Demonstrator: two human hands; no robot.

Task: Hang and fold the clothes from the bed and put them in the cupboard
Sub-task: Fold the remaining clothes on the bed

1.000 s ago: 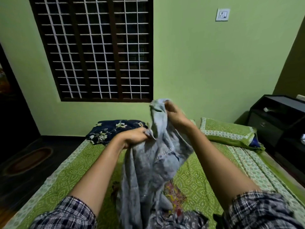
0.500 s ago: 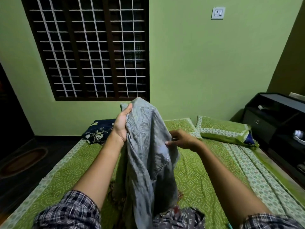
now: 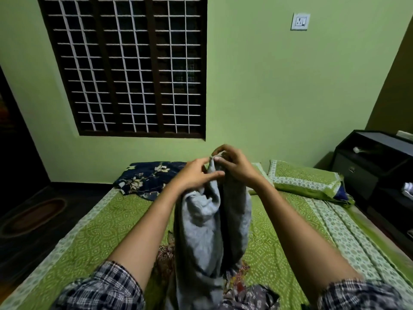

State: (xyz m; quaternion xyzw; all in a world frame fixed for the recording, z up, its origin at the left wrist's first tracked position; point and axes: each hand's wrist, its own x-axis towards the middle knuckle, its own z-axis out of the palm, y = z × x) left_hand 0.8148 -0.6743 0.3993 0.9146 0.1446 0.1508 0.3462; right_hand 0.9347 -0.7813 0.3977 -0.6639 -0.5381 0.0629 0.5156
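Grey garment above bed: right hand now pinches top edge (left hand loosened, fingers merely touching); probably orienting before fold.

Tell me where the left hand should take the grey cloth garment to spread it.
Pinch the top hem just left of where the right hand pinches the grey cloth garment, coming from the left hand's own side. The cloth hangs bunched from that hem, so sliding outward should spread it.
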